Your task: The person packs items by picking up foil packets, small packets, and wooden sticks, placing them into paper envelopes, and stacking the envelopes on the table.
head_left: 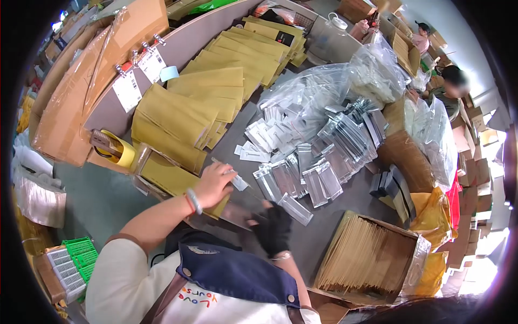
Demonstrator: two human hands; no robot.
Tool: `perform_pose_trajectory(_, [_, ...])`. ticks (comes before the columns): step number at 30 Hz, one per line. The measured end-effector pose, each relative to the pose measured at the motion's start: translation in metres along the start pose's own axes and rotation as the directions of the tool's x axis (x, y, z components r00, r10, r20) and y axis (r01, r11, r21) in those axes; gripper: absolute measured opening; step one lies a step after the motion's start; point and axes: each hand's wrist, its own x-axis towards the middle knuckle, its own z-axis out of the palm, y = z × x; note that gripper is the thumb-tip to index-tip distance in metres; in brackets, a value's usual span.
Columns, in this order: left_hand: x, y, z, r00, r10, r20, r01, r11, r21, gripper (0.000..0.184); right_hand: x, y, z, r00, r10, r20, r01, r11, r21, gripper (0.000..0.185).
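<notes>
My left hand [215, 182], with a pale bracelet at the wrist, is closed on a small white packet [239, 183] that sticks out past the fingertips. My right hand [271, 229] wears a black fingerless glove and is blurred. Its fingertips are close to a see-through, pinkish flat piece [236, 214] at the table edge; I cannot tell whether they grip it. Clear flat packs [322, 183] with silver ends lie in a heap beyond the right hand. Small white packets [264, 135] are piled behind them. Yellow padded envelopes [172, 116] fan out beyond the left hand.
An open carton of upright brown envelopes [367, 256] stands at the right. Another carton with yellow envelopes [167, 173] sits by my left forearm, near a yellow holder [125, 154]. Clear plastic bags [313, 89] lie at the back. Two people are farther off at upper right.
</notes>
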Motion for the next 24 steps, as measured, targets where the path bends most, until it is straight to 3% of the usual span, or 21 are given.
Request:
perform_pose_trajectory(1, [0.015, -0.005, 0.005, 0.999, 0.033, 0.002, -0.033, 0.999, 0.026, 0.043, -0.017, 0.012, -0.012, 0.96, 0.223, -0.168, -0.213, 0.974, 0.08, 0.052])
perform_pose_trajectory(2, [0.027, -0.008, 0.008, 0.998, 0.068, 0.005, -0.068, 0.996, 0.054, 0.031, -0.04, 0.036, -0.023, 0.924, 0.268, -0.273, -0.271, 0.962, 0.027, 0.045])
perform_pose_trajectory(3, [0.033, -0.008, 0.006, 0.993, 0.118, -0.024, -0.115, 0.989, 0.092, 0.018, -0.055, 0.052, -0.051, 0.876, 0.409, -0.258, -0.413, 0.91, 0.041, 0.039])
perform_pose_trajectory(4, [0.04, -0.008, 0.0, 0.991, 0.135, -0.022, -0.133, 0.987, 0.089, 0.018, -0.082, 0.072, -0.062, 0.761, 0.53, -0.374, -0.563, 0.826, 0.025, 0.032])
perform_pose_trajectory(5, [0.044, -0.009, -0.006, 0.985, 0.116, 0.127, -0.125, 0.99, 0.067, 0.017, -0.11, 0.09, -0.076, 0.614, 0.587, -0.528, -0.68, 0.733, 0.023, 0.029])
perform_pose_trajectory(6, [0.046, -0.01, -0.008, 0.957, 0.095, 0.275, -0.112, 0.993, 0.047, 0.017, -0.167, 0.137, -0.078, 0.613, 0.457, -0.644, -0.669, 0.735, -0.115, 0.028])
perform_pose_trajectory(7, [0.049, -0.013, -0.001, 0.939, 0.085, 0.333, -0.102, 0.994, 0.034, 0.014, -0.177, 0.127, -0.106, 0.347, 0.73, -0.588, -0.802, 0.557, 0.219, 0.03])
perform_pose_trajectory(8, [0.055, -0.008, 0.007, 0.936, 0.097, 0.338, -0.114, 0.993, 0.032, 0.014, -0.199, 0.142, -0.119, 0.311, 0.765, -0.564, -0.945, 0.31, -0.1, 0.029])
perform_pose_trajectory(9, [0.06, 0.004, 0.016, 0.919, 0.099, 0.383, -0.055, 0.991, -0.123, 0.015, -0.192, 0.135, -0.146, 0.174, 0.882, -0.438, -0.984, 0.17, -0.048, 0.032])
perform_pose_trajectory(10, [0.064, 0.018, 0.026, 0.899, 0.106, 0.425, 0.014, 0.963, -0.271, 0.015, -0.197, 0.138, -0.149, 0.166, 0.882, -0.441, -0.986, 0.163, -0.044, 0.032])
perform_pose_trajectory(12, [0.074, 0.062, 0.05, 0.923, 0.23, 0.308, -0.075, 0.894, -0.442, 0.016, -0.204, 0.143, -0.154, 0.219, 0.896, -0.386, -0.972, 0.164, -0.17, 0.035])
perform_pose_trajectory(13, [0.082, 0.091, 0.067, 0.932, 0.324, 0.161, -0.257, 0.907, -0.335, 0.019, -0.186, 0.135, -0.17, 0.122, 0.948, -0.294, -0.973, 0.057, -0.222, 0.032])
perform_pose_trajectory(14, [0.084, 0.109, 0.079, 0.907, 0.42, 0.022, -0.408, 0.892, -0.196, 0.023, -0.194, 0.138, -0.167, 0.115, 0.947, -0.302, -0.975, 0.048, -0.218, 0.032])
perform_pose_trajectory(16, [0.085, 0.119, 0.084, 0.905, 0.418, 0.083, -0.41, 0.907, -0.099, 0.028, -0.207, 0.152, -0.154, 0.271, 0.858, -0.436, -0.962, 0.221, -0.162, 0.031])
perform_pose_trajectory(17, [0.087, 0.122, 0.086, 0.906, 0.397, 0.148, -0.402, 0.916, 0.003, 0.032, -0.202, 0.147, -0.153, 0.261, 0.842, -0.472, -0.965, 0.218, -0.144, 0.03])
perform_pose_trajectory(21, [0.081, 0.114, 0.096, 0.886, 0.43, 0.175, -0.438, 0.899, 0.011, 0.042, -0.199, 0.138, -0.158, 0.217, 0.896, -0.387, -0.97, 0.152, -0.191, 0.031])
perform_pose_trajectory(24, [0.078, 0.116, 0.093, 0.891, 0.445, 0.091, -0.443, 0.896, -0.042, 0.041, -0.211, 0.146, -0.152, 0.192, 0.849, -0.492, -0.981, 0.164, -0.1, 0.033])
